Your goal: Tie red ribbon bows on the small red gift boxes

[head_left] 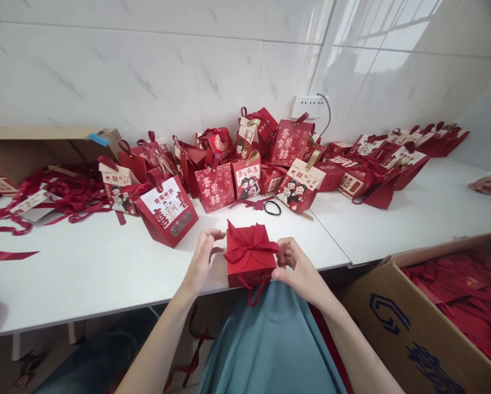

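Head view, running left to right, with the small square red gift box (pixel 249 265) as my marker. Far to its left, an open brown cardboard box (pixel 52 133) stands at the back of the white tabletop (pixel 105 262). Nearer to my marker, though well apart from it, lies a tangled heap of dark red fabric ribbons (pixel 73 191). Closer still on that side stands a red house-shaped box with a white printed front (pixel 169 210).

Just left of the red gift box is my left hand (pixel 202 257), loosely curved with thumb and fingers apart, holding nothing; I can't tell whether its fingertips brush the side. The gift box itself sits at the table's front edge between my hands, a wide red ribbon bow (pixel 251 241) on top, a twisted red cord loop (pixel 250 300) hanging down its front. Behind it crowd red and cream printed gift boxes (pixel 214 189); behind and slightly right lies a thin black ring (pixel 272 214).

My right hand (pixel 293 265) is at its right side, fingers curled, thumb by the front corner; I can't tell whether they pinch anything. Farther right, a large open brown carton (pixel 385 323) holds red pieces (pixel 467 301). Beyond it, far right of my marker, another person's hand (pixel 489 185) rests on the table.
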Demonstrator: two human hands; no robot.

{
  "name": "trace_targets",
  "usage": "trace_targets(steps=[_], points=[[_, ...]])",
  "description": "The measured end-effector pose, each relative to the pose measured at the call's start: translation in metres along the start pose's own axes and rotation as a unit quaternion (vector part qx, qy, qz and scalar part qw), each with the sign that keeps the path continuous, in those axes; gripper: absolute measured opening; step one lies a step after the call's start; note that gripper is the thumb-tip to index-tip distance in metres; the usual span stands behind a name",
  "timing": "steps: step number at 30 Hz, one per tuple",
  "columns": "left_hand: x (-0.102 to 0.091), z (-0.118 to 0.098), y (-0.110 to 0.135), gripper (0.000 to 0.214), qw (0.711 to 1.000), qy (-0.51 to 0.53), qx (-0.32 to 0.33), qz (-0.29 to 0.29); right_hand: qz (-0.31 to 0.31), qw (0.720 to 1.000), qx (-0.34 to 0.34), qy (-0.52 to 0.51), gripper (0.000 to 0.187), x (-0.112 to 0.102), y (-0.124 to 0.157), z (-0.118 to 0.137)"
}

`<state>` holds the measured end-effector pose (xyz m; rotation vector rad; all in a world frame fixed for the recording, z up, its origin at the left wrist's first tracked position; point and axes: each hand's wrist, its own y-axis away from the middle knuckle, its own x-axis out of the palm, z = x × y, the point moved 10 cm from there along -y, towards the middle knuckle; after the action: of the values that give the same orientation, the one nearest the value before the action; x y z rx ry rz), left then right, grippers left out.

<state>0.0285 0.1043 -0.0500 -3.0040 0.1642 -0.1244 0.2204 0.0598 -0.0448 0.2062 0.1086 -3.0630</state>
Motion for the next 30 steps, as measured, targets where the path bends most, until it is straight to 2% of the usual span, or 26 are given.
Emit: trace_targets(steps=[2,3,5,7,9,11,12,15,19,23,26,30], points=[[-0.004,0.005,-0.002,0.049,1.0,-0.007,-0.011,-0.022,-0.029,0.996,-0.02,0.087,0.061,-0.009,0.002,0.003],[-0.007,0.005,-0.001,0.051,0.999,-0.021,-0.012,-0.037,-0.065,0.99,-0.028,0.118,0.062,-0.019,0.002,0.005],[-0.024,-0.003,0.004,0.05,0.994,-0.054,0.001,-0.098,-0.183,0.972,-0.041,0.143,0.054,-0.053,0.004,0.009],[-0.047,-0.016,0.014,0.043,0.981,-0.069,0.028,-0.181,-0.301,0.945,-0.05,0.122,0.042,-0.089,0.012,0.012],[-0.066,-0.026,0.022,0.036,0.969,-0.059,0.054,-0.236,-0.341,0.934,-0.055,0.094,0.034,-0.107,0.017,0.012],[-0.071,-0.035,0.025,0.032,0.964,-0.062,0.079,-0.248,-0.316,0.943,-0.06,0.081,0.032,-0.106,0.017,0.013],[-0.068,-0.039,0.024,0.03,0.964,-0.082,0.087,-0.238,-0.292,0.951,-0.063,0.083,0.032,-0.101,0.016,0.013],[-0.038,-0.041,0.018,0.03,0.969,-0.174,0.07,-0.161,-0.18,0.976,-0.083,0.091,0.039,-0.071,0.009,0.011],[0.011,-0.028,0.012,0.051,0.981,-0.189,0.015,-0.049,-0.001,0.992,-0.104,0.076,0.084,-0.037,-0.009,0.003],[0.046,-0.015,0.006,0.063,0.986,-0.154,-0.042,0.039,0.131,0.983,-0.124,0.026,0.109,-0.028,-0.028,0.005],[0.066,-0.01,0.002,0.068,0.983,-0.132,-0.062,0.109,0.189,0.971,-0.131,0.065,0.119,-0.022,-0.033,0.009],[0.089,-0.009,0.003,0.07,0.973,-0.083,-0.062,0.208,0.223,0.965,-0.111,0.081,0.119,-0.012,-0.025,0.011]])
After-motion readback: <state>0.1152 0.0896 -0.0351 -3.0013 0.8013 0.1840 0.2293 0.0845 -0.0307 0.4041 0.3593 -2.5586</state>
